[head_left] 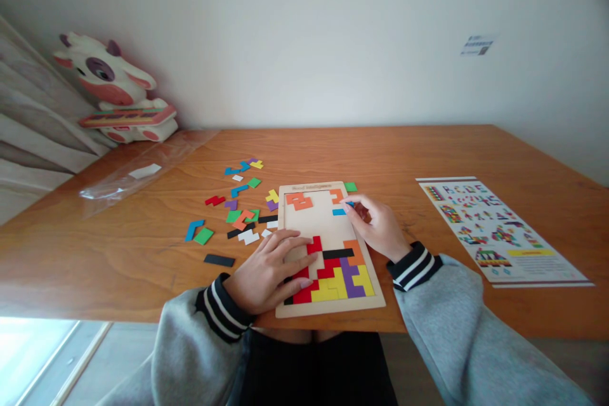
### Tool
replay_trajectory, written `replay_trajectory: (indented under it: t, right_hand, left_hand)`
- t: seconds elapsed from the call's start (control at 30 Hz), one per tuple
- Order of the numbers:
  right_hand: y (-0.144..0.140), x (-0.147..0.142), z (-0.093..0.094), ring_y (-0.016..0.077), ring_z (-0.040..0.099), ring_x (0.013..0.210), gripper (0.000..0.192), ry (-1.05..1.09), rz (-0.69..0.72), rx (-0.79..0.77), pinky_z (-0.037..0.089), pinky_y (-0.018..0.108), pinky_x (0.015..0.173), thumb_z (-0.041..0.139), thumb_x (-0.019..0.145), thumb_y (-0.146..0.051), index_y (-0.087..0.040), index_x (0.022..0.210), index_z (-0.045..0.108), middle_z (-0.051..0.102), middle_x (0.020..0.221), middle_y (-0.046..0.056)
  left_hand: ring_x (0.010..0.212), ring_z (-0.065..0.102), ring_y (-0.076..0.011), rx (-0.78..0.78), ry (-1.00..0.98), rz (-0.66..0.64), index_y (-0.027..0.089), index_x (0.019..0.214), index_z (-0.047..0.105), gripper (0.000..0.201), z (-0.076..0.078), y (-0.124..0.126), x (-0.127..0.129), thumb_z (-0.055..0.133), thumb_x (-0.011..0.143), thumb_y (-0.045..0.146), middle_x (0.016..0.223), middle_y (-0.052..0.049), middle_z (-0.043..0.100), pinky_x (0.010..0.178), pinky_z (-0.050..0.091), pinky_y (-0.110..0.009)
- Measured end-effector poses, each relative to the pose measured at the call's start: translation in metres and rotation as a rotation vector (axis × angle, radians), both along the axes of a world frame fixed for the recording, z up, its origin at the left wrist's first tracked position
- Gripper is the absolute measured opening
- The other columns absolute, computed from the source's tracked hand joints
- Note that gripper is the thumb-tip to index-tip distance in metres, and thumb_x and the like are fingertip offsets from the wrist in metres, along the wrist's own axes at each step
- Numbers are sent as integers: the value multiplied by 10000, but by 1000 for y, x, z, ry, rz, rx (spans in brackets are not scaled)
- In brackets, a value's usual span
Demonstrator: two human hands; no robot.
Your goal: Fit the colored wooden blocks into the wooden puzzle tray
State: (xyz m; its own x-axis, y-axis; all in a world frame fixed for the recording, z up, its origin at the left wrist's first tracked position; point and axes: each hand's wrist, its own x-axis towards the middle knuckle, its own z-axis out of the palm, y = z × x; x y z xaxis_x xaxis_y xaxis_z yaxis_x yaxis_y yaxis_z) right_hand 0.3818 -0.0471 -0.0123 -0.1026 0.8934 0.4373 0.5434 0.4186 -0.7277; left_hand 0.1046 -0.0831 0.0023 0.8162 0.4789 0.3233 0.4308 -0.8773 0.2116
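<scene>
Piece of blue colour (339, 212), at upper right of the wooden board (333, 307), seems pinched by the right hand (378, 222) and should be light, stiff, smooth, best taken by its edges, while the left hand (271, 266) rests fingers spread.

Soft light (dark upper-right corner).

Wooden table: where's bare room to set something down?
Free: behind the puzzle board, past one green piece, to the wall; between the right hand and printed sheet; front left, between the plastic bag and table's near edge. Crowded: left of the board, with loose pieces.
</scene>
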Motion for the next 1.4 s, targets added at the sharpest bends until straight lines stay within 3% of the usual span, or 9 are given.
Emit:
replay_trajectory:
  t: [0.43, 0.67, 1.0, 1.17, 1.3, 1.4]
  right_hand:
    - [0, 0, -1, 168, 626, 665, 216, 5, 0, -3, 486, 294, 600, 563, 955, -386, -214, 1004, 684, 716, 822, 39]
    - [0, -1, 2, 158, 608, 632, 208, 15, 11, -6, 475, 283, 574, 569, 950, -377, -210, 992, 685, 714, 817, 33]
    - [0, 0, 1, 147, 580, 599, 209, -3, 8, 0, 455, 273, 559, 568, 950, -373, -199, 984, 681, 676, 745, 17]
    - [0, 0, 3, 152, 586, 616, 203, -10, 6, -9, 466, 280, 573, 564, 952, -372, -206, 984, 677, 693, 777, 26]
    - [0, -1, 3, 161, 600, 628, 229, -19, -2, -23, 473, 288, 570, 553, 956, -403, -215, 985, 680, 702, 781, 32]
    - [0, 1, 0, 167, 606, 636, 248, -33, -16, -27, 478, 294, 575, 548, 959, -418, -212, 1002, 680, 707, 789, 38]
  left_hand:
    - [1182, 554, -263, -1, -107, -62, 183, 1206, 663, 270, -1, 0, 0, 564, 975, 281, 1202, -100, 695, 1008, 499, -443]
    - [1206, 532, -278, -2, -70, -92, 253, 1315, 625, 349, -1, 0, 0, 568, 972, 285, 1273, -92, 665, 1008, 497, -475]
    - [1152, 580, -251, 11, -139, -135, 230, 1162, 703, 239, -3, 0, 0, 620, 949, 297, 1192, -78, 715, 1012, 491, -439]
    - [1141, 600, -258, -30, -164, -139, 208, 1269, 630, 440, -7, 0, -1, 664, 901, 447, 1145, -98, 737, 1052, 445, -460]
    - [1171, 578, -314, -95, -186, -129, 212, 1283, 624, 727, -7, -4, -2, 699, 738, 687, 1207, -130, 704, 1089, 396, -523]
    - [1160, 590, -304, -78, -221, -104, 220, 1257, 636, 685, -1, -6, -2, 714, 740, 663, 1186, -115, 712, 1103, 381, -527]
